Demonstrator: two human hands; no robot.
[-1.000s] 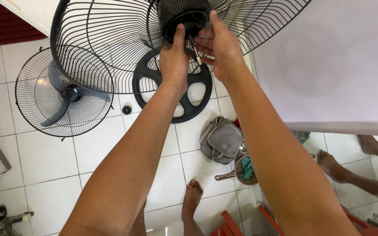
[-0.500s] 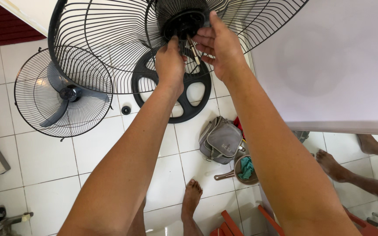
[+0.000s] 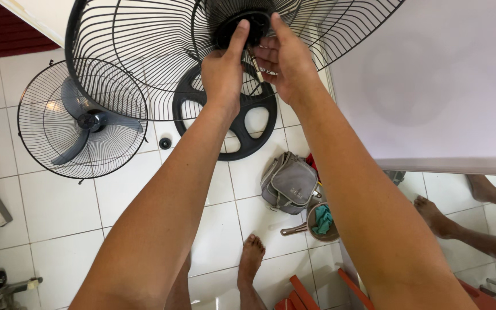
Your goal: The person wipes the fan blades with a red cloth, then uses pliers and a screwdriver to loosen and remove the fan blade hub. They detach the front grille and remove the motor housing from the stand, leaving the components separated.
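Looking down through the head camera, a big wire fan guard point(image 3: 144, 63) was seen held up at chest height, tipped toward the camera, with its black hub point(image 3: 242, 26) right at the top edge of the shot. The left hand point(image 3: 222, 72) was closed in narrow, thumb stretched up and pressed on the hub's rim, the other fingers curled in underneath, so the hub looked pinched. The right hand point(image 3: 285, 60) was cupped loosely beside it, fingertips laid on the hub's other side. Whether anything was actually gripped there couldn't be made out. A small metal pin point(image 3: 255, 60) was spotted between the two palms.

Best guess: the hub piece was being worked at by hand, mid-fiddle, not finished. Any further twist would call for the guard to be kept steady and the pin not knocked.

Down on the tiled floor point(image 3: 58, 212), a complete caged fan head point(image 3: 81, 123) was laid flat, a spoked black round base point(image 3: 242, 138) near it, a little black knob point(image 3: 165, 143) between them. A grey bag point(image 3: 291, 183) and a pan with a teal cloth point(image 3: 320, 221) were parked by a white tabletop point(image 3: 443, 86). Someone else's bare feet point(image 3: 437, 218) were noticed at the right.
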